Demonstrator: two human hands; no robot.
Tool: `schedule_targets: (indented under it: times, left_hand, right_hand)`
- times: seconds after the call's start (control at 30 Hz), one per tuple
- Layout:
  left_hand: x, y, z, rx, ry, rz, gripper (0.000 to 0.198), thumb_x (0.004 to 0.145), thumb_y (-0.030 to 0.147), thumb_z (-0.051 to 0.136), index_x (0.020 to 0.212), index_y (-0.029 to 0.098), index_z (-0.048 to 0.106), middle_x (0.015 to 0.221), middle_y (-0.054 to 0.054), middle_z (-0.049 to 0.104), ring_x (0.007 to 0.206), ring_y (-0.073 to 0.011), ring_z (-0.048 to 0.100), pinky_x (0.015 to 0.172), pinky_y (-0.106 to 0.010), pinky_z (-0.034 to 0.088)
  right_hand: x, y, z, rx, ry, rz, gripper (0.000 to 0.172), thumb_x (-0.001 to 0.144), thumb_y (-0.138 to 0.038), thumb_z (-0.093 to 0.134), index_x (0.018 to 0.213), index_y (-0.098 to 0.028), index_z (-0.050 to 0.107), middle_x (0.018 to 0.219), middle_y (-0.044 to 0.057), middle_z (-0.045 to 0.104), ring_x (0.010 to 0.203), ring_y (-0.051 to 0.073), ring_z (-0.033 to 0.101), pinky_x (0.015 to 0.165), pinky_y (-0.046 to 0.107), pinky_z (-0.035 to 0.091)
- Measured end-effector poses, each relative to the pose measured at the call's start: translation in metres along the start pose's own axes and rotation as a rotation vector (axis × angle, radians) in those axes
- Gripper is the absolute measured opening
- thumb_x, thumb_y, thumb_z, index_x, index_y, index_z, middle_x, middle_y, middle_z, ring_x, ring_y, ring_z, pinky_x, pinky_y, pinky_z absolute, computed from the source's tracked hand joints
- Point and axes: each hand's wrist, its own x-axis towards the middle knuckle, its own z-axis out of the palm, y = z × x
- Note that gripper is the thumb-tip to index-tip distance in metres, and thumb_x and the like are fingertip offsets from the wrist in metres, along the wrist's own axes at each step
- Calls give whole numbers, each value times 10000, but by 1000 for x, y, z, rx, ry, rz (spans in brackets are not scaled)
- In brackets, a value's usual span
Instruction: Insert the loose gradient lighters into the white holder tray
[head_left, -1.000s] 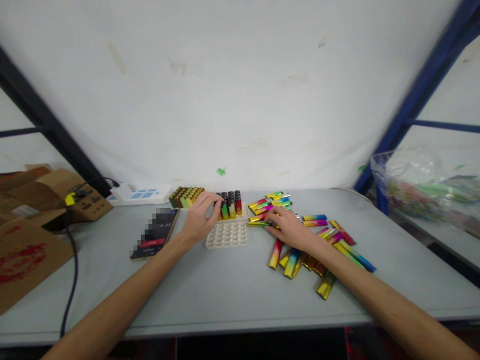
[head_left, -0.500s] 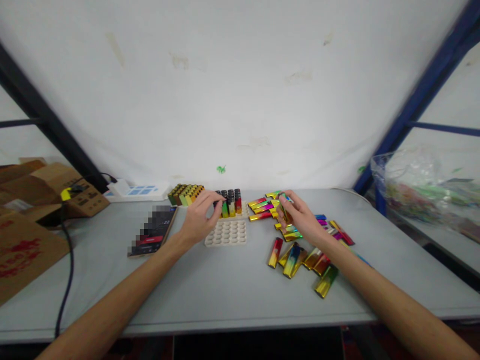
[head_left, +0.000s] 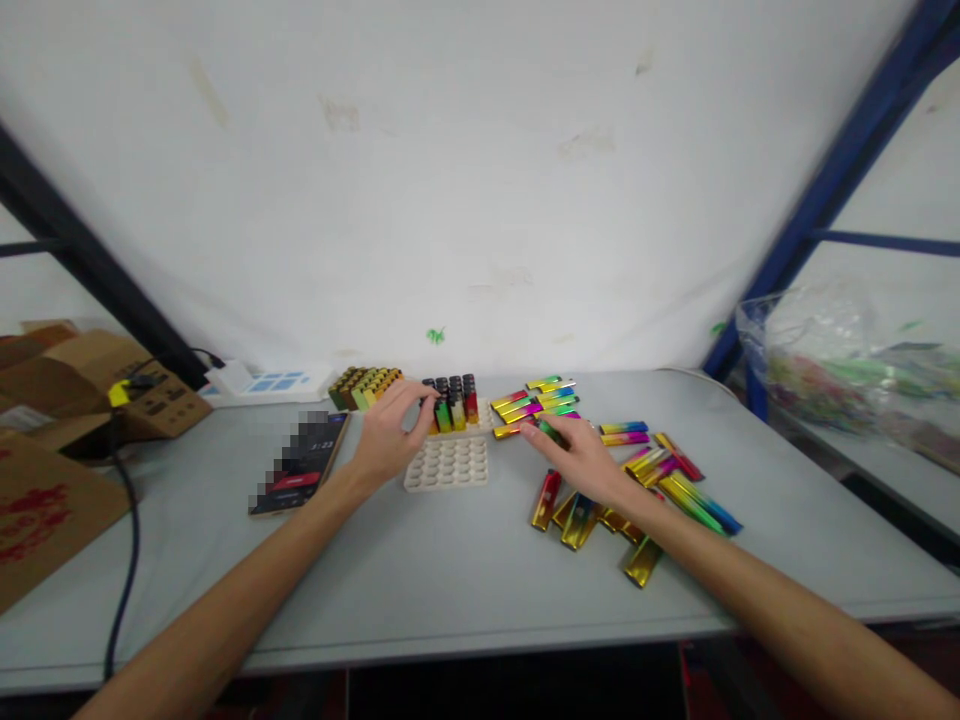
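My left hand (head_left: 391, 432) is closed, thumb and forefinger together at the near left of a group of upright shiny cases with black tops (head_left: 457, 405). Whether a case is between those fingertips I cannot make out. These cases, shaped like lighters, stand in a white tray at the back. My right hand (head_left: 577, 455) is closed around a dark green shiny case (head_left: 553, 432), over the middle of the table. Around it lie several loose metallic cases in gold, red, blue and purple, among them a red-gold case (head_left: 546, 500). A white tray with rows of holes (head_left: 447, 465) lies between my hands.
More upright gold-green cases (head_left: 364, 385) stand behind my left hand. A phone (head_left: 304, 465) lies left of it, near a white power strip (head_left: 281, 386). Cardboard boxes (head_left: 60, 490) and a black cable (head_left: 127, 550) are at far left. A clear plastic bag (head_left: 825, 370) is at right.
My right hand has moved down and left, with a green case now showing in its fingers, lower over the table. My left hand stays beside the upright cases. The view has shifted slightly.
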Motion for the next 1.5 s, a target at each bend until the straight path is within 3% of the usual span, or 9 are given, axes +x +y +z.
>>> schedule_targets:
  times: [0.27,0.43,0.53,0.63,0.8,1.0,1.23,1.37,1.5]
  left_hand:
    - [0,1,0,-2,3,-27,157,987,226,516,956,185,664,943,-62,736,925,-193,683,911,-348,545]
    - [1,0,0,-5,28,5,154,988,215,519,953,179,664,930,-63,729,918,-191,682,909,-344,545]
    - [1,1,0,-15,17,-4,166,990,228,512,951,183,667,927,-66,726,917,-194,679,903,-352,548]
    - [0,4,1,-22,-2,-10,170,994,234,507,959,187,666,924,-67,725,920,-194,677,906,-356,549]
    - [-4,8,6,-55,0,-9,149,993,231,518,964,192,658,928,-64,722,911,-194,679,898,-362,557]
    - [-7,9,8,-93,-6,6,127,987,213,534,976,191,659,937,-60,721,922,-193,680,903,-359,555]
    - [-5,29,2,-151,-94,23,204,968,329,610,1122,206,665,1040,-88,728,1008,-236,678,944,-423,557]
    - [-7,43,6,-210,-139,127,357,915,353,721,1244,230,654,1119,-103,729,1069,-245,672,974,-425,557]
    - [-12,48,14,-268,-185,230,205,952,260,681,1154,229,683,1028,-71,739,988,-195,696,895,-345,584]
  right_hand:
    - [0,6,1,-133,60,80,367,952,-406,441,643,-230,353,559,-39,409,551,134,381,551,282,261]
    - [0,5,-1,-98,51,100,387,975,-454,454,668,-223,407,598,-31,454,572,140,422,570,282,312]
    - [0,4,-1,-39,61,120,368,989,-554,483,843,-219,529,619,-43,494,586,153,469,581,280,354]
    - [0,4,-1,67,5,121,346,1017,-562,455,1054,-227,536,693,-37,570,607,161,526,591,281,408]
    - [2,6,0,71,5,-64,295,1017,-482,515,983,-214,634,991,64,644,936,212,610,803,329,489]
    - [2,10,-2,218,70,88,298,986,-500,563,1035,-209,608,705,-26,558,645,161,541,619,290,442]
    - [-1,10,-2,390,-75,22,247,997,-447,573,1098,-223,545,811,-3,652,698,148,611,647,285,483]
    - [-5,4,6,387,-143,-29,231,993,-414,597,1123,-226,566,793,-5,660,700,152,632,635,286,501]
    - [-7,0,11,253,-123,-127,212,981,-370,625,1133,-224,604,891,27,718,746,160,667,684,303,534]
